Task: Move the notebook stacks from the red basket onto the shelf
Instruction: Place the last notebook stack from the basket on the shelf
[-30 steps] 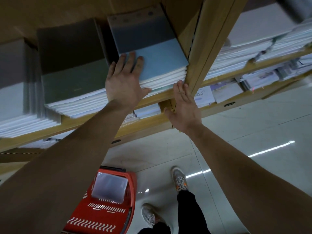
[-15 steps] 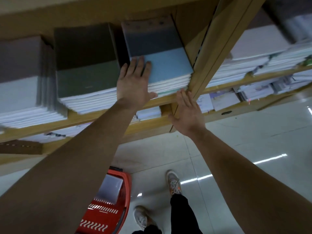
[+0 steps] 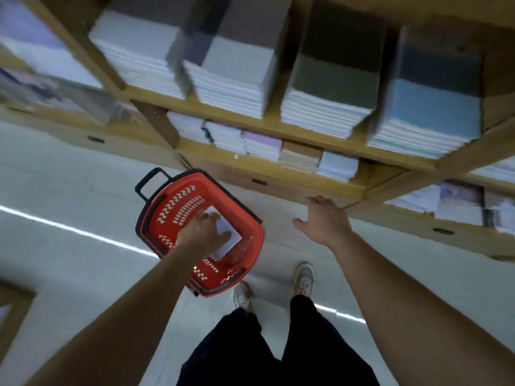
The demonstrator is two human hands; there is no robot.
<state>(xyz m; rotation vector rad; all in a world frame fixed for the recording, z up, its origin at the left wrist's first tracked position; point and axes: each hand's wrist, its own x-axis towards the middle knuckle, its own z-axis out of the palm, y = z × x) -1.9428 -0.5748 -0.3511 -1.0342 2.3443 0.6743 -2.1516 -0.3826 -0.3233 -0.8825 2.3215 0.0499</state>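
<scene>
We count four tall notebook stacks on the upper board of the wooden shelf [image 3: 278, 129]: a pale one at the left, a grey-white one [image 3: 234, 68], a dark green one [image 3: 331, 87] and a blue-topped one [image 3: 429, 107] at the right, each apart from its neighbour. On the board below we count about five shorter piles [image 3: 264, 143] side by side, though blur keeps us from being sure of the number. One red basket [image 3: 250, 240] sits on the floor just in front of the shelf, and in it lies one pale notebook stack [image 3: 225, 227], partly covered by our left hand [image 3: 203, 232]. That hand reaches down into the basket with fingers curled over the stack; whether it actually grips it we cannot tell. Our right hand [image 3: 323, 218] hangs outside the basket, near the low shelf edge, fingers spread wide and holding nothing. Two pale shoes [image 3: 305, 277] and dark trousers [image 3: 278, 344] show beneath. The floor [image 3: 69, 190] is smooth pale tile with bright lines of reflected light, and more shelving with paper goods runs to both sides; a wooden corner shows at the lower left. Compared with half a second ago, our left hand has left the top of the blue-topped stack and gone down to the basket, our right hand has come off the shelf upright, and the view has swung so that the basket lies in the middle.
</scene>
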